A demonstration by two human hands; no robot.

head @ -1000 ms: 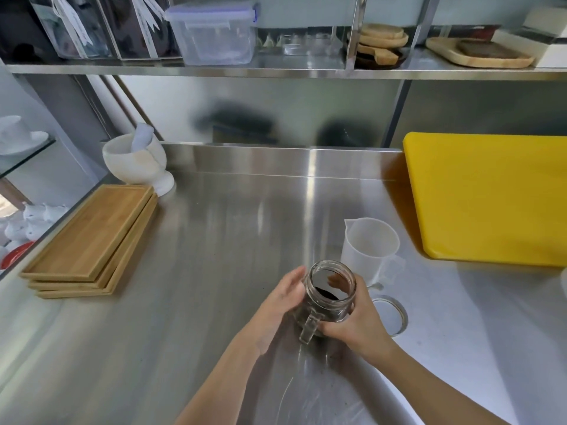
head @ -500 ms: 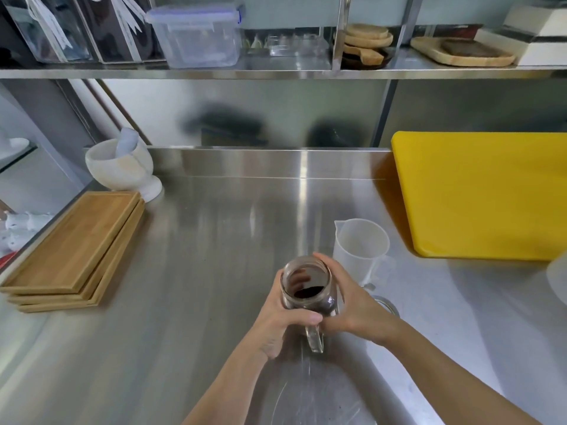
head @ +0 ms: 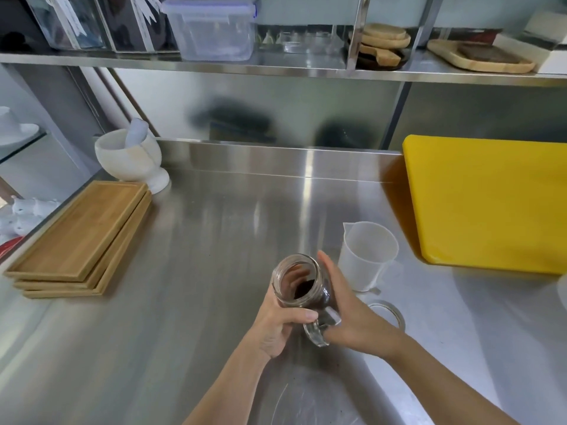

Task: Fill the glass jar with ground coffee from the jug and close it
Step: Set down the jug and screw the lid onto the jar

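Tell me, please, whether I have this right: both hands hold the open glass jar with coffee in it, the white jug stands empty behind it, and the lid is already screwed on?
Not quite: the lid is not on. In the head view it lies on the counter to the right of the right hand, and the glass jar mouth is open. The rest stands: the left hand also holds the jar, and the white jug looks empty.
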